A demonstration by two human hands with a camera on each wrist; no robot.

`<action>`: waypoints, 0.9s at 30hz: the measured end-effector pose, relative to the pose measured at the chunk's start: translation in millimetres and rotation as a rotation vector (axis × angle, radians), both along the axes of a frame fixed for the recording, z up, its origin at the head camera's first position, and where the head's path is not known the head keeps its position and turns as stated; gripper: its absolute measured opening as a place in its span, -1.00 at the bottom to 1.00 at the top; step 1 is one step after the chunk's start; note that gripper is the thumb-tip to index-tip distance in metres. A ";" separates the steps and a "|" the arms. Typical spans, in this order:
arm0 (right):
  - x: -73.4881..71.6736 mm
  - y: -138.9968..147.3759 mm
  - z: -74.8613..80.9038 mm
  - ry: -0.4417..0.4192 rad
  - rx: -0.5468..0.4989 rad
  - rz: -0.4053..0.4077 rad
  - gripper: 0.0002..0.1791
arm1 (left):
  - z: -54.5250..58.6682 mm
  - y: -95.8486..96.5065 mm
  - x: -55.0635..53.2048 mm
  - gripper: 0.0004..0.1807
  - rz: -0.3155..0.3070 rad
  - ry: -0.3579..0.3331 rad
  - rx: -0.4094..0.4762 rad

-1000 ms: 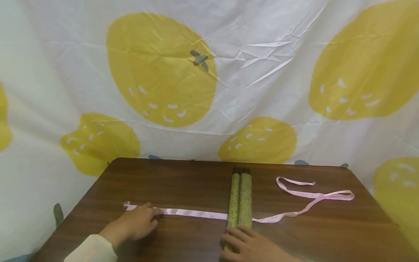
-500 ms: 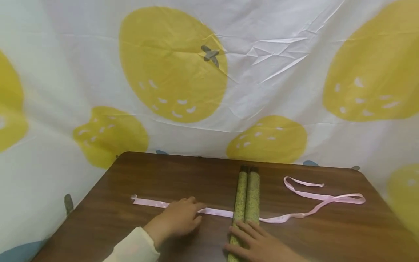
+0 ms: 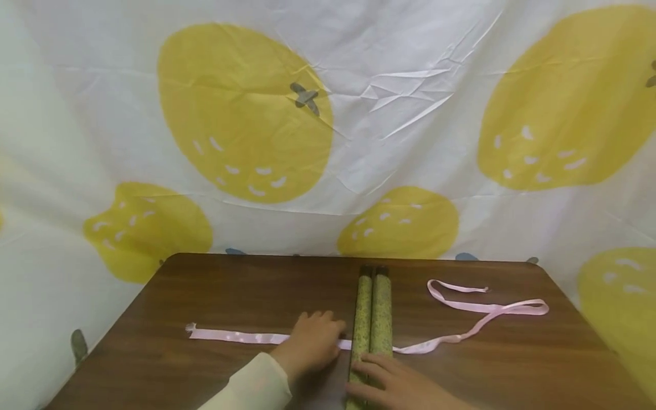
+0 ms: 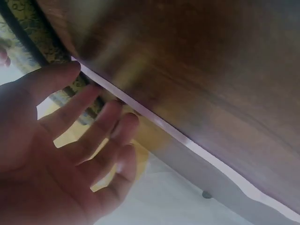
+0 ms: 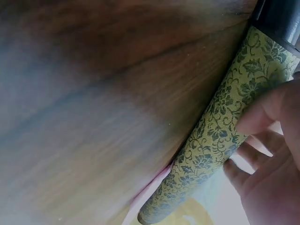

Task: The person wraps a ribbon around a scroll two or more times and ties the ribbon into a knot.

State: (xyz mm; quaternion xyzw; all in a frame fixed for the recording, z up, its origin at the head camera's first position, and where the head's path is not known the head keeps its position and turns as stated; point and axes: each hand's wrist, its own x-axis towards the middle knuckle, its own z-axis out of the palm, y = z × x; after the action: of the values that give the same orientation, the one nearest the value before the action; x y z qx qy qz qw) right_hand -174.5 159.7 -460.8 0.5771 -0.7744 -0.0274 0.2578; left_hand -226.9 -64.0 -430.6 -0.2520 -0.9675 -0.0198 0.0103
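Note:
Two slim green-yellow rolls with a dark floral pattern and black ends, like a hanging scroll rolled from both sides, lie side by side on the table. A pink ribbon passes beneath them, stretched fairly straight to the left and looped loosely on the right. Over the ribbon, just left of the rolls, is my left hand; the left wrist view shows its fingers loosely bent beside the ribbon, gripping nothing. My right hand rests on the near part of the rolls, with its thumb against the patterned side.
The brown wooden table has rounded far corners. Behind it hangs a white cloth printed with large yellow fruit. A looped ribbon end lies at the right on the tabletop.
My left hand has slid right along the ribbon, from near its frayed left end to beside the rolls. My right hand stays on the rolls. The head view has shifted slightly.

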 end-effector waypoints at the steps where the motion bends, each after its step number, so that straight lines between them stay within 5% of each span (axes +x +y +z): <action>1: 0.7 0.3 0.7 0.009 0.020 -0.016 -0.31 | -0.6 1.2 -1.0 -0.68 -0.003 0.001 -0.007; 9: 8.8 -6.4 -1.1 0.055 0.171 -0.169 -0.34 | -1.2 -1.5 3.0 -0.70 -0.040 -0.008 -0.010; 19: 6.6 -7.1 6.3 0.005 0.135 -0.148 -0.47 | 2.6 -17.7 18.8 -0.79 -0.156 0.046 -0.023; 27: 6.4 -0.2 10.4 0.011 0.140 -0.129 -0.43 | -2.1 -43.6 23.0 -0.72 -0.112 -0.012 0.024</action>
State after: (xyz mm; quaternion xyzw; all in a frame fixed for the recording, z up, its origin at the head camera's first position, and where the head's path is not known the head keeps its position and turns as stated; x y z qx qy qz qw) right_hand -168.1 159.5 -450.4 0.5426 -0.8047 -0.1010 0.2189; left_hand -203.8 -107.6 -432.7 -0.3057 -0.9515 -0.0334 0.0064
